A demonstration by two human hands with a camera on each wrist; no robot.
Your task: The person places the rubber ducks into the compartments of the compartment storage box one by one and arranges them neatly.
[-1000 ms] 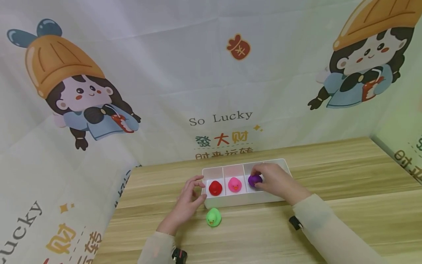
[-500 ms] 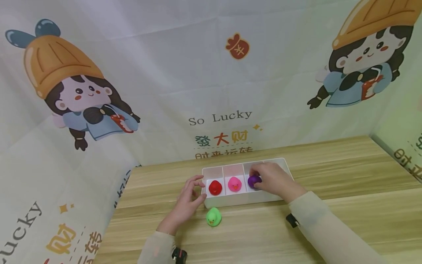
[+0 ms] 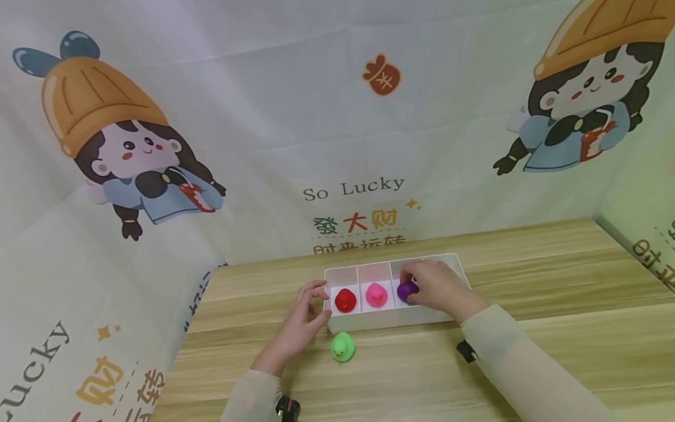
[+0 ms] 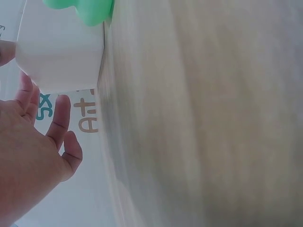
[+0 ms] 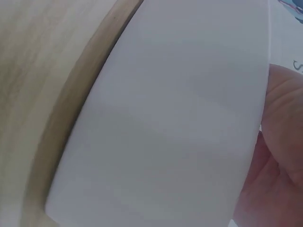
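Purple toy: rounded, smooth and matte, in the third compartment from the left of the white box, lower centre of the frame; the purple toy [image 3: 405,292] is partly covered by fingers.
Right grip: the right hand [image 3: 440,287] pinches that toy between thumb and fingers, and hides the box's right part.
White box: a long, smooth-walled tray with straight dividers and a thin rim; the white box [image 3: 392,319] fills most of the right wrist view, its wall blocking sight of the toy.
Left grip: the left hand [image 3: 302,322], fingers spread and gently bent, touches the box's left end without holding a toy.
Pink duck: glossy, with an orange bill; the pink duck [image 3: 377,295] sits in the second compartment.
Red toy: the rounded red toy [image 3: 345,300] sits in the leftmost compartment.
Green duck: the green duck [image 3: 343,347] stands on the table just in front of the box's left end.
Table: streaky wood grain on the table [image 3: 411,375].
Sleeves: pale cloth, with a dark device [image 3: 287,408] at the left wrist and another [image 3: 466,351] at the right.
Backdrop: creased pale fabric [image 3: 295,105] with cartoon figures in orange hats, upper left and upper right, and a red pouch [image 3: 382,74].
Writing: "So Lucky" at centre, 發大财 below it, then 时来运转 cut off by the table edge; a partial "Lucky" lower left.
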